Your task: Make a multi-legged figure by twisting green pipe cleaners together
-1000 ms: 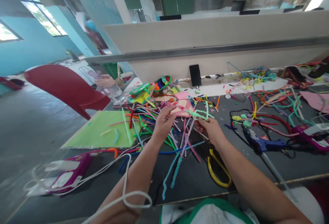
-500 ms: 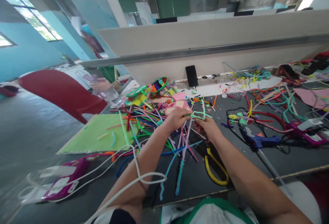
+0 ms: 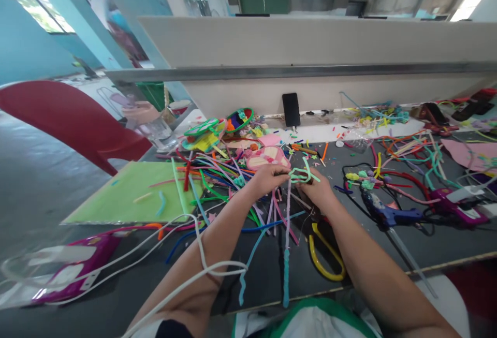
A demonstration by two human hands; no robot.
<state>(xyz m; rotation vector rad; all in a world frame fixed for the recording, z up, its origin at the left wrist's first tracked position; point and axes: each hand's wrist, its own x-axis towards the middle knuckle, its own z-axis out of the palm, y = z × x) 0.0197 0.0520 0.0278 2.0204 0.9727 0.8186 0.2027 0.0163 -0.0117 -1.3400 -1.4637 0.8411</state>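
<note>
My left hand (image 3: 269,180) and my right hand (image 3: 316,188) meet over the middle of the dark table. Between them they pinch a mint-green pipe cleaner (image 3: 302,175) bent into small loops, one end sticking up. A lilac pipe cleaner (image 3: 288,214) with a light-blue wrapped lower end (image 3: 286,276) hangs straight down from the same spot. Both sets of fingers are closed; the right fingertips are partly hidden. Below my right hand lie scissors with a yellow handle (image 3: 326,258), their blades hidden. A pink patterned piece (image 3: 267,158) lies just behind my left hand.
Loose pipe cleaners (image 3: 217,170) spread behind my left arm, beside a green sheet (image 3: 124,193). A blue glue gun (image 3: 392,214) lies right, near a purple power strip (image 3: 454,206). A white cable (image 3: 194,276) crosses my left forearm. A phone (image 3: 291,109) leans against the divider.
The hanging lilac and blue stem has swung right and now hangs nearly straight down. The green loops have turned slightly between my hands. The whole view has shifted a little.
</note>
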